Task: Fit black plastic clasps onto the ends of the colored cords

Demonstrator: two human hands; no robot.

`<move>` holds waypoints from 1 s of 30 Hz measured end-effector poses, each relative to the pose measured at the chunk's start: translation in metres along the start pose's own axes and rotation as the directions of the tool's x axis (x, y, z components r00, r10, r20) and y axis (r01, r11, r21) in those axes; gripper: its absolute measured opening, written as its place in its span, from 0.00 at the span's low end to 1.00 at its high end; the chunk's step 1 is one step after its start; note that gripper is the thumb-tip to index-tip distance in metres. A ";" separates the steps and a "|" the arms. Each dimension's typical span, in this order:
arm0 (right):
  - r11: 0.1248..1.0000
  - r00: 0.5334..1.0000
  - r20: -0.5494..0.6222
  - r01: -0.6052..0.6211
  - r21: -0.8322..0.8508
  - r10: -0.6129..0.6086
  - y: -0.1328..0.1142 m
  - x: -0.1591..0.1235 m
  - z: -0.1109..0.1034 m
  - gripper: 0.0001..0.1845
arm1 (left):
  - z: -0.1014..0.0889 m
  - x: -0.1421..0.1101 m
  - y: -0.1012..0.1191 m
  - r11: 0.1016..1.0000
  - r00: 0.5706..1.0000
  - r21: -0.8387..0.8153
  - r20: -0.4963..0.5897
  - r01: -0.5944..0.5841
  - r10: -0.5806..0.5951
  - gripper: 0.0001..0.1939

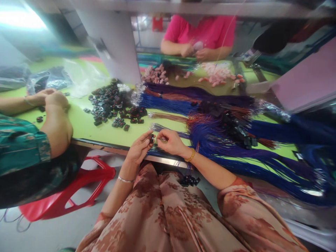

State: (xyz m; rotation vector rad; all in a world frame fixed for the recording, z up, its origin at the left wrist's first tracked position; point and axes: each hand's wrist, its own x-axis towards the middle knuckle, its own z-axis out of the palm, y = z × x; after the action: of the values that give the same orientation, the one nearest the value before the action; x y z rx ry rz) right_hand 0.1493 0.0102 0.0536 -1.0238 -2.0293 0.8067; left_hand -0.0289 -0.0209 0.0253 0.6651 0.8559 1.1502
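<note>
Nearby: black connector pile [107, 101]; blue wires [203, 134] beside right hand [171, 141].

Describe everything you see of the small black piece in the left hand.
The small black piece is blocky and looks like plastic; finer parts are too small to make out. The left hand pinches it near the front edge of the green table, with the right hand close by. Its exact tilt is unclear.
</note>
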 end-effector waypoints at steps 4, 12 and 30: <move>0.998 0.999 0.015 0.045 -0.045 -0.044 0.001 -0.001 0.000 0.02 | 0.001 -0.001 0.001 1.000 1.000 0.005 -0.007 0.014 -0.014 0.23; 0.980 0.989 0.100 0.125 -0.157 -0.110 0.001 -0.002 0.003 0.03 | 0.007 -0.002 -0.007 0.995 0.997 0.093 -0.064 -0.032 0.038 0.25; 0.914 0.977 0.157 -0.069 -0.399 0.143 0.015 0.021 -0.020 0.11 | 0.005 -0.010 -0.010 0.965 0.965 0.250 -0.224 -0.077 0.135 0.25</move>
State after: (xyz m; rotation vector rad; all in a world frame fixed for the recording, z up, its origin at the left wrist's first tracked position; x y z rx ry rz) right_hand 0.1627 0.0393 0.0592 -1.3335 -2.3727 0.5742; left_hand -0.0212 -0.0332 0.0220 0.7879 1.1903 1.2527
